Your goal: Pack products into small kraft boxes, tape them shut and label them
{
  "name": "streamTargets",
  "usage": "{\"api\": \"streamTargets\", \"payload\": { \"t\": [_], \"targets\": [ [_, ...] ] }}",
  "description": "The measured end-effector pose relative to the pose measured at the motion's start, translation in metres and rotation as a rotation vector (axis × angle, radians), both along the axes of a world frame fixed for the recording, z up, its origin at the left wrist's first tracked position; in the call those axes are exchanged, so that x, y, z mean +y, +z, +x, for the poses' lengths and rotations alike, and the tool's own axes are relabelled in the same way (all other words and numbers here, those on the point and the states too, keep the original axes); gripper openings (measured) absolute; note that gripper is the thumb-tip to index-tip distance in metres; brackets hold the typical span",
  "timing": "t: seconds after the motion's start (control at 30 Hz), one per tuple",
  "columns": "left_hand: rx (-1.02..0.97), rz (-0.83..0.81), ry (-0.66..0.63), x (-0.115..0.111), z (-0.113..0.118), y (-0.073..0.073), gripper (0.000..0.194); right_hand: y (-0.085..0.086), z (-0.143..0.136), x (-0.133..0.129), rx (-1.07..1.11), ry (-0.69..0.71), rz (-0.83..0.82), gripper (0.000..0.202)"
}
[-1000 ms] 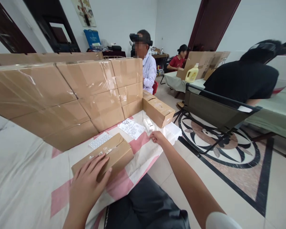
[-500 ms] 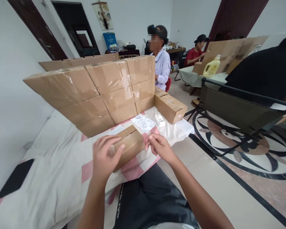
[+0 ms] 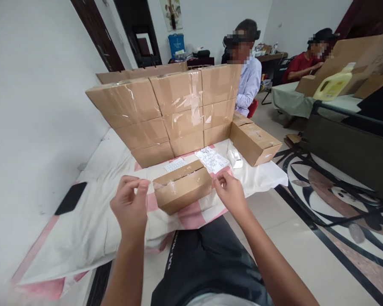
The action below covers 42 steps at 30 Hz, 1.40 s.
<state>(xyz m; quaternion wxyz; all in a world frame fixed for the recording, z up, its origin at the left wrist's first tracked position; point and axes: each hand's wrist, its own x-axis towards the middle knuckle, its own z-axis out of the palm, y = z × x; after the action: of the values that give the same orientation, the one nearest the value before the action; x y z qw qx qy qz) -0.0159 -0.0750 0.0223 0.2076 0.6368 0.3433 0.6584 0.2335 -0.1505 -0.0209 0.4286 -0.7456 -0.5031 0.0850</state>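
A closed cardboard box [image 3: 185, 191] lies on the cloth in front of me, a narrow seam running along its top. To its left, my left hand [image 3: 130, 202] pinches the end of a strip of clear tape [image 3: 158, 185], which reaches onto the box's top. Thumb and fingers of my right hand [image 3: 230, 191] are pressed together at the box's right end. Faint glints on the top suggest that the tape runs toward this hand, but its far end is hard to make out. A white tape dispenser [image 3: 234, 159] stands behind my right hand.
Behind the box rises a wall of stacked, taped cartons [image 3: 181, 110]. Printed sheets [image 3: 212, 159] lie before it, and a longer carton [image 3: 255, 142] stands at right. A black phone-like slab [image 3: 71, 198] rests at left. Two people sit beyond, near a yellow jug [image 3: 334, 83].
My left hand has moved off the box's top to its left side and closed to a pinch on the tape. My right hand stays pinched by the right end. The view has swung left.
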Motion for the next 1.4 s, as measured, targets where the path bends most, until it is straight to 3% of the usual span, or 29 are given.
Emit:
{"api": "streamTargets", "payload": {
  "t": [0.1, 0.17, 0.33, 0.6, 0.77, 0.9, 1.13, 1.27, 1.4],
  "targets": [
    [0.323, -0.199, -0.323, 0.022, -0.012, -0.004, 0.018, 0.012, 0.004, 0.020, -0.229, 0.175, 0.143, 0.032],
    [0.456, -0.283, -0.412, 0.034, -0.012, -0.013, 0.018, 0.014, -0.002, 0.037, -0.355, 0.287, 0.101, 0.046],
    [0.486, -0.274, -0.373, 0.058, -0.011, -0.037, 0.018, -0.005, -0.021, 0.068, -0.467, 0.373, -0.124, 0.056],
    [0.649, -0.229, -0.198, 0.069, -0.016, -0.060, 0.021, -0.007, -0.019, 0.067, -0.484, 0.391, -0.165, 0.057],
    [0.702, -0.257, -0.162, 0.067, -0.015, -0.059, 0.030, -0.008, -0.019, 0.067, -0.480, 0.397, -0.162, 0.057],
    [0.635, -0.457, -0.218, 0.072, -0.013, -0.060, 0.054, -0.007, -0.019, 0.066, -0.480, 0.405, -0.156, 0.057],
    [0.497, -0.589, -0.226, 0.077, -0.003, -0.066, 0.044, -0.009, -0.017, 0.068, -0.487, 0.401, -0.137, 0.055],
    [0.538, -0.599, -0.261, 0.079, -0.004, -0.057, 0.040, -0.009, -0.021, 0.069, -0.472, 0.391, -0.129, 0.053],
    [0.734, -0.585, -0.348, 0.081, -0.007, -0.044, 0.052, -0.009, -0.021, 0.069, -0.439, 0.362, -0.121, 0.049]
  ]
}}
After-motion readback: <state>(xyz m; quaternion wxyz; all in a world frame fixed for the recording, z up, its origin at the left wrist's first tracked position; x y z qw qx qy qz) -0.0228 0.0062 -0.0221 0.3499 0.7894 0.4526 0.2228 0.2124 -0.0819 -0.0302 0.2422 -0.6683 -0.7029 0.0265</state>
